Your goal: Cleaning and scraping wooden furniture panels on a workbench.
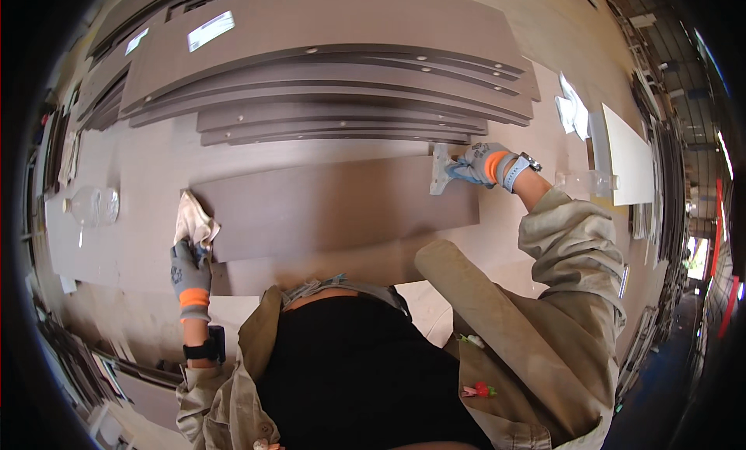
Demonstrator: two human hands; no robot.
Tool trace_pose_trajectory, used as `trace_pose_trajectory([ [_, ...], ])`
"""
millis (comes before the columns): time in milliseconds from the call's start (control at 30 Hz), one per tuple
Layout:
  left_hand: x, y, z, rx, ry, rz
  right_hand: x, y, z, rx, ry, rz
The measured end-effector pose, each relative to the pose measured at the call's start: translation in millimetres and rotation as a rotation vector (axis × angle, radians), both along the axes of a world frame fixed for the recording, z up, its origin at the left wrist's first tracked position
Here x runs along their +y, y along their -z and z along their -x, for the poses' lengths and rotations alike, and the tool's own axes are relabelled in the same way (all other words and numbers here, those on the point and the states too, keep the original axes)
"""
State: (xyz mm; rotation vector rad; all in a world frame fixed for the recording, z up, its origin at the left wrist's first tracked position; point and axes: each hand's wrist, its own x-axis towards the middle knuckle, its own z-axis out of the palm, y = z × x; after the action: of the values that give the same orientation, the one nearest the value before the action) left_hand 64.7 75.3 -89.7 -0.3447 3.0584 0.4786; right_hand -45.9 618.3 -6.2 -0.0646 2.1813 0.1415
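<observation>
A long grey-brown board lies flat on the table in front of me. At its left end my left hand, in a grey glove with an orange cuff, is closed on a whitish cloth, which touches the board's edge. Over the right end, my right hand, gloved the same way, grips a pale, wide-bladed scraper. Its blade is on or just above the board; I cannot tell which. The right fingers partly hide its handle.
Beyond the board, similar boards are stacked, with round holes along their edges. A clear plastic bottle lies at left, another at right. Crumpled white paper and a white panel are at the far right of the table.
</observation>
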Motion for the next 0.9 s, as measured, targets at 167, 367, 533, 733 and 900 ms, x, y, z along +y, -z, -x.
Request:
trace_pose_trajectory([
  [167, 1.8, -8.7, -2.5, 0.026, 0.023, -0.032, -56.8, 3.0, 8.5, 0.012, -0.154, 0.057],
  [367, -42.6, 3.6, -2.3, -0.010, -0.054, -0.536, -134.2, 1.8, 12.6, 0.000, -0.184, 0.073],
  [533, -70.7, -20.8, -20.5, -0.004, -0.251, -1.405, -187.6, 12.2, 19.9, 0.041, -0.249, 0.084],
  [733, -134.0, -2.3, -60.5, 0.148, 0.049, -1.047, -282.3, -5.3, 33.2, -0.007, -0.371, 0.075],
  [900, -143.2, -30.7, -64.4, 0.334, 0.256, -0.497, -338.7, 23.3, 51.9, 0.067, -0.457, 0.205],
])
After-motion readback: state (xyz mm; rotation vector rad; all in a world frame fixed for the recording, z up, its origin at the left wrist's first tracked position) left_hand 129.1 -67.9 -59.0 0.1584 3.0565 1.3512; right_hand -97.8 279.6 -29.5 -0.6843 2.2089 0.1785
